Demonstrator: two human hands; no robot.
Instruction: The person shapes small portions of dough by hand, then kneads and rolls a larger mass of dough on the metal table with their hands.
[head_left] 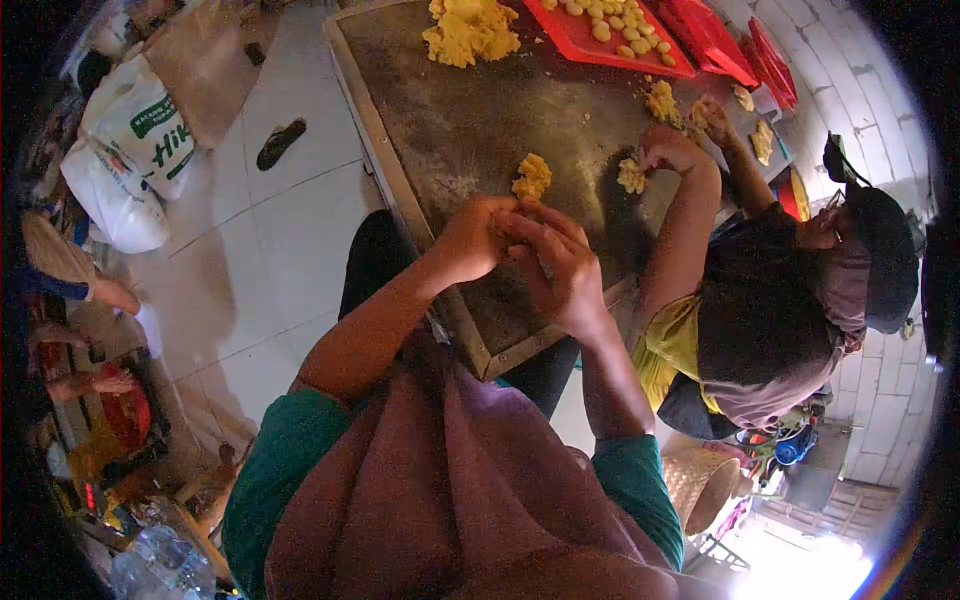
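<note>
So we're touching bare left hand and right hand together, can't tell if gripping anything, one lumpy yellow dough piece sitting nearby.

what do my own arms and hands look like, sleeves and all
Both of your arms wear short teal-green sleeves that end around the elbow, leaving the forearms bare. The left hand and right hand are bare too, with no gloves. I can't make out any ring, watch or bracelet.
</note>
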